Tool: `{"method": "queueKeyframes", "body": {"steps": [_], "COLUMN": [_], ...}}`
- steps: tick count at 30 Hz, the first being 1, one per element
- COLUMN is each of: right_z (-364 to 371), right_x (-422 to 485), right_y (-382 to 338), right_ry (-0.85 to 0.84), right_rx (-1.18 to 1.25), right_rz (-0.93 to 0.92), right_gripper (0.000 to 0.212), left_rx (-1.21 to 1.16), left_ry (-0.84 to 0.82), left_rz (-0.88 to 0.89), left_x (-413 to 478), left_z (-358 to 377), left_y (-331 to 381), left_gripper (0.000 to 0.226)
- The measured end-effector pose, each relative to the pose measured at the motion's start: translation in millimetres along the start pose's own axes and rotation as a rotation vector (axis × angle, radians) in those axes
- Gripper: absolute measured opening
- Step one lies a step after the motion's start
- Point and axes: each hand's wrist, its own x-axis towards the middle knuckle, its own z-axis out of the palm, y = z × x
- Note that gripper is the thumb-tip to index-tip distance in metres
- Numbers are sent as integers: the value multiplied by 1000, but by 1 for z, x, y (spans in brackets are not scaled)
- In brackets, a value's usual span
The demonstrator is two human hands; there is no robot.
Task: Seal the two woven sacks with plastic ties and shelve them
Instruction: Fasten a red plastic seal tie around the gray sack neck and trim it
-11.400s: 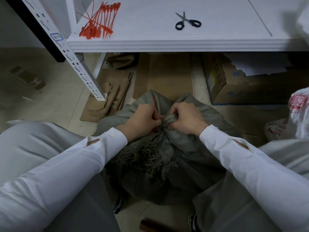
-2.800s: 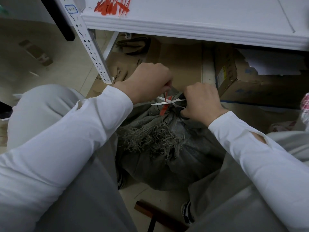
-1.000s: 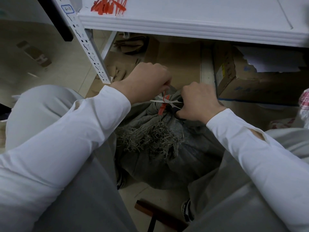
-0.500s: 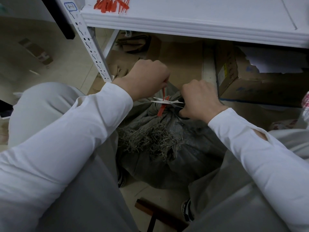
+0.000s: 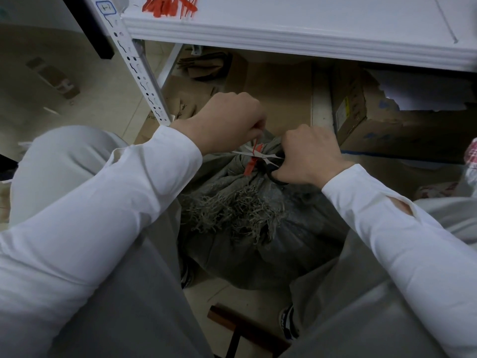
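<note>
- Shelf [image 5: 284, 27] edge hangs over the top. A bunch of spare ties [image 5: 167, 7] lies on it, far L.
- Under it: flat cardboard [image 5: 278, 83] and a torn box [image 5: 387, 130] at R. A white bag [image 5: 471, 161] w/ red print peeks in at the R edge.
- Hands & sleeves hide part of the sack's neck.
- Grey sack [image 5: 245, 241] sits on the floor btw the knees. Its neck is bunched, w/ the frayed edge flopped toward the person.
- Red tie [image 5: 251, 167] goes round the neck. Its long tail runs almost straight up.
- L hand [image 5: 227, 120] grip: pinched tight on the tail.
- R hand [image 5: 309, 156] grip: curled in the black loops of the scissors [image 5: 258, 154]. Blades point L, a bit apart, tail btw them.
</note>
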Motion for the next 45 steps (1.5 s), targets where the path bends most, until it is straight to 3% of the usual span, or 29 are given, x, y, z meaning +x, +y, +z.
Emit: {"method": "queueKeyframes", "body": {"steps": [19,29,34,38,45], "right_z": [-5,1,-5,-10,-19], "right_x": [2,3,4,6,6], "right_y": [-3,2,15,26,22], "right_ry": [30,72,98,93,70], "right_rx": [-37,73,243,590,1254], "right_rz": [-39,18,191,328,274], "right_gripper": [49,45,52,61,73], "left_rx": [72,35,-331,-707,-1080], "left_ry": [-17,90,418,646,694], "left_rz": [-91,-175,-373,-485,-676], "left_x": [1,-3,-2,-1,-1], "left_z": [-2,-11,-15,-25,-33], "left_y": [-2,-6,-15,-22,-21], "left_gripper": [19,22,17,14,34]}}
